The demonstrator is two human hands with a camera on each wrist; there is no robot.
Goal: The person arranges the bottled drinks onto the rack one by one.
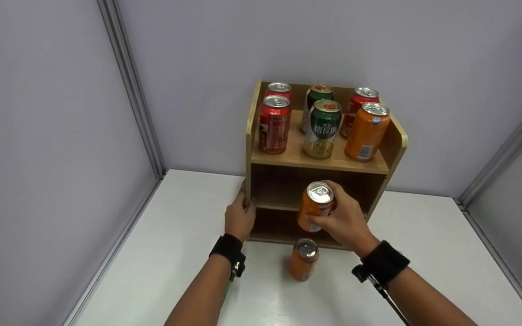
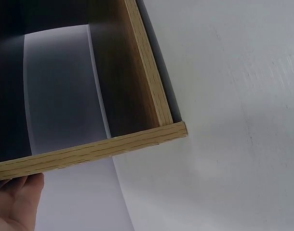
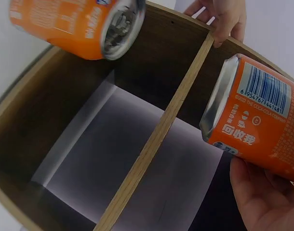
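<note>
My right hand (image 1: 343,222) holds an orange soda can (image 1: 311,210) upright in front of the middle level of a wooden shelf rack (image 1: 320,166). In the right wrist view, thumb and fingers are round this can (image 3: 262,115), whose barcode shows. My left hand (image 1: 239,218) grips the rack's left side panel near the middle board, with its fingers partly hidden behind the panel. The left wrist view catches only part of that hand (image 2: 17,204) against the panel's outer face. A second orange can (image 1: 304,260) stands on the white table before the rack.
On the rack's top board stand two red cans (image 1: 275,127) at the left and two green-and-white cans (image 1: 322,131) in the middle. Another red can (image 1: 356,100) is behind an orange can (image 1: 366,133) at the right. Walls enclose the white table (image 1: 170,253).
</note>
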